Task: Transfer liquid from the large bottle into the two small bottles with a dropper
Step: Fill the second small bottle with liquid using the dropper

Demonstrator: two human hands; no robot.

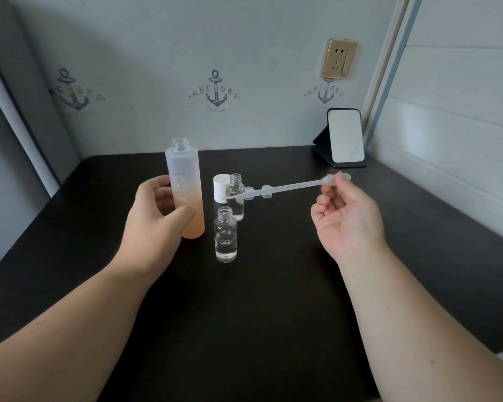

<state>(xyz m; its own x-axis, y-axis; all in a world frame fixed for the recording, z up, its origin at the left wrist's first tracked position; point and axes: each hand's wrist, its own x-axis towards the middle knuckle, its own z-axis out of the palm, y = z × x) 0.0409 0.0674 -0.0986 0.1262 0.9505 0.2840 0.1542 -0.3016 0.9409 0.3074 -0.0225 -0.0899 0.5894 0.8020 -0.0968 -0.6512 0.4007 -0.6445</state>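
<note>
While my left grip (pixel 157 207) curls round the large bottle (pixel 185 187), standing uncapped on the black bench (pixel 273 300), my right grip (pixel 347 216) pinches the bulb of the dropper (pixel 288 187), held nearly level with its tip toward the white cap (pixel 221 188). Two small bottles (pixel 226 235), both open, stand just right of the large one, each holding clear liquid.

- A black tabletop (pixel 273 300) fills the foreground.
- Behind it stands a pale grey-blue wall (pixel 157 39) printed with navy anchor emblems (pixel 215 89).
- A gold wall socket (pixel 339 58) sits high on the right.
- A small standing mirror (pixel 347 136) rests at the table's back right corner.
- White panelling (pixel 462 111) lines the right side.
</note>
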